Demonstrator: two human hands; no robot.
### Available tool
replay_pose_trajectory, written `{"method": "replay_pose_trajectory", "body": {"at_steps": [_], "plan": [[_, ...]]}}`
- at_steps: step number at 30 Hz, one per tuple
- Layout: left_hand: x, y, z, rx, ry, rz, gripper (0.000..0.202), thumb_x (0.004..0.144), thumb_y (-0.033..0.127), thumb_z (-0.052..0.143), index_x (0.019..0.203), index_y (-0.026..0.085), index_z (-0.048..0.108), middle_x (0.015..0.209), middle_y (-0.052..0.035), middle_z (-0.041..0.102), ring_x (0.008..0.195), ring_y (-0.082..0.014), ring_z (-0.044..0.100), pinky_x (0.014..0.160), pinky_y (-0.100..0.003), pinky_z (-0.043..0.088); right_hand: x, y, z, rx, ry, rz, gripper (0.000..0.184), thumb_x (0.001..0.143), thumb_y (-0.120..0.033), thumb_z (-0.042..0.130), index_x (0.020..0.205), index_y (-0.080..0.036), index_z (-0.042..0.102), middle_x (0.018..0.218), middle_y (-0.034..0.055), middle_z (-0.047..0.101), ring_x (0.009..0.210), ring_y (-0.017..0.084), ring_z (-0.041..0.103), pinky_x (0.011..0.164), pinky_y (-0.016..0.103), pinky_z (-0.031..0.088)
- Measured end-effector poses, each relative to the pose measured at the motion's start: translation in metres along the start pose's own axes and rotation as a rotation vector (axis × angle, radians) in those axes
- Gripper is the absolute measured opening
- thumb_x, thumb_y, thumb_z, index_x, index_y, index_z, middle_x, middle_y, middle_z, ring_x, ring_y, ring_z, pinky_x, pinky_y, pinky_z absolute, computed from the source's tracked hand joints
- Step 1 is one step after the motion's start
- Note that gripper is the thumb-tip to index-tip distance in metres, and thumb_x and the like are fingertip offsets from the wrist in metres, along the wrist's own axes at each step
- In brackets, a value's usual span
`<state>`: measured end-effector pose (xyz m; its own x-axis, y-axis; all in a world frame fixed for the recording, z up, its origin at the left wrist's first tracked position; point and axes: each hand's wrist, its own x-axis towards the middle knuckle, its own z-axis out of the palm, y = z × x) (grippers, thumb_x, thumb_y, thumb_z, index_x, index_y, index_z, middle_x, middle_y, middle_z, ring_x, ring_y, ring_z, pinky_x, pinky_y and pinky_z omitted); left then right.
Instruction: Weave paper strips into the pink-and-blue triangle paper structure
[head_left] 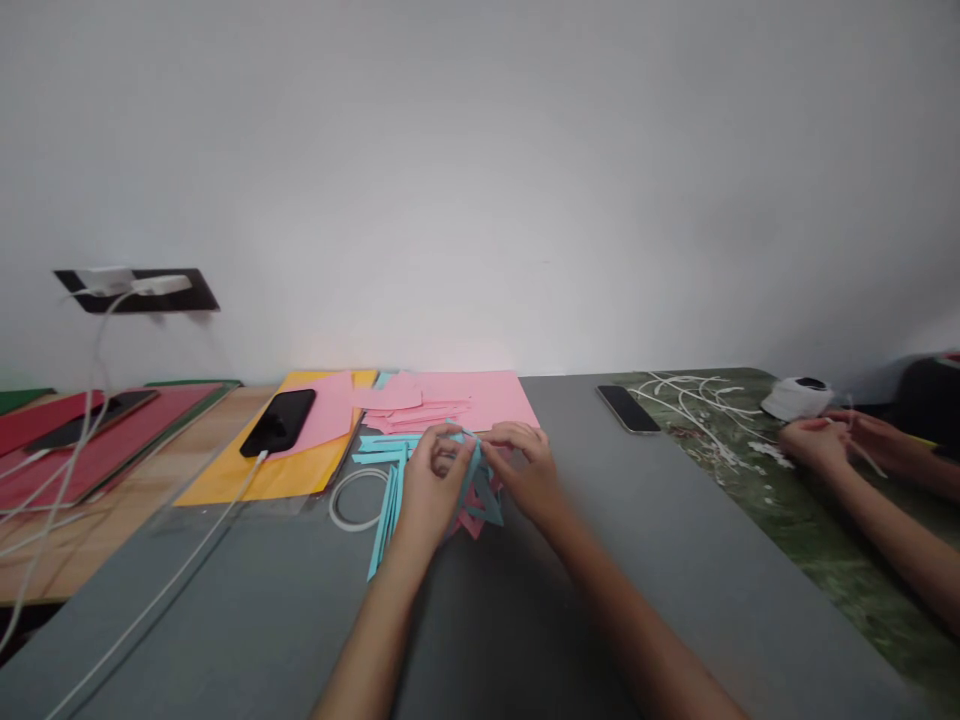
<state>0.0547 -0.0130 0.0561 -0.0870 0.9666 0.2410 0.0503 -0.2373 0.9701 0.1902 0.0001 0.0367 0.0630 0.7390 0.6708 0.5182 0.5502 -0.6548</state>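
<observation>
My left hand [437,480] and my right hand [527,468] meet over the grey table, fingertips pinched on a blue paper strip [474,462] held between them. Just below the fingers hangs or lies a folded pink and blue paper piece [480,505] with triangular openings, partly hidden by my hands. Loose blue paper strips [386,510] lie to the left of my left hand. A roll of tape [357,500] rests flat beside those strips. Behind my hands are pink paper strips [420,412] on a pink sheet [499,395].
A phone [279,422] on a charging cable lies over yellow paper [217,480] at left. Another phone [628,409] lies at right. Farther right, a co-worker's hands [817,445] handle white cord near a white spool [795,398]. A wall socket [139,288] holds chargers.
</observation>
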Motion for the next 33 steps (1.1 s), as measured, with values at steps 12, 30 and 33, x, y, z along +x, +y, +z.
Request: {"method": "replay_pose_trajectory", "body": {"at_steps": [12, 30, 33], "plan": [[0.001, -0.008, -0.004, -0.067, 0.018, -0.079, 0.033, 0.059, 0.033, 0.074, 0.084, 0.012, 0.07, 0.065, -0.0029, 0.065, 0.05, -0.0088, 0.053, 0.048, -0.019, 0.039, -0.006, -0.001, 0.001, 0.272, -0.128, 0.108, 0.012, 0.077, -0.031, 0.06, 0.078, -0.025, 0.071, 0.081, 0.0025, 0.07, 0.081, 0.017, 0.063, 0.079, 0.034, 0.046], [0.002, -0.01, -0.003, -0.083, -0.026, -0.089, 0.032, 0.06, 0.033, 0.074, 0.083, 0.013, 0.071, 0.074, -0.0066, 0.07, 0.055, -0.0116, 0.061, 0.051, -0.02, 0.047, -0.004, -0.002, -0.001, 0.274, -0.111, 0.226, 0.012, 0.074, -0.032, 0.062, 0.073, -0.022, 0.069, 0.078, 0.0037, 0.069, 0.077, 0.017, 0.063, 0.075, 0.032, 0.047], [0.002, -0.009, -0.005, -0.176, -0.03, -0.172, 0.033, 0.055, 0.031, 0.078, 0.08, 0.012, 0.07, 0.077, -0.0087, 0.072, 0.067, -0.0161, 0.065, 0.062, -0.023, 0.051, -0.005, -0.003, -0.001, 0.243, -0.087, 0.21, 0.011, 0.074, -0.03, 0.061, 0.072, -0.023, 0.069, 0.079, 0.0033, 0.069, 0.079, 0.018, 0.062, 0.077, 0.034, 0.046]]}}
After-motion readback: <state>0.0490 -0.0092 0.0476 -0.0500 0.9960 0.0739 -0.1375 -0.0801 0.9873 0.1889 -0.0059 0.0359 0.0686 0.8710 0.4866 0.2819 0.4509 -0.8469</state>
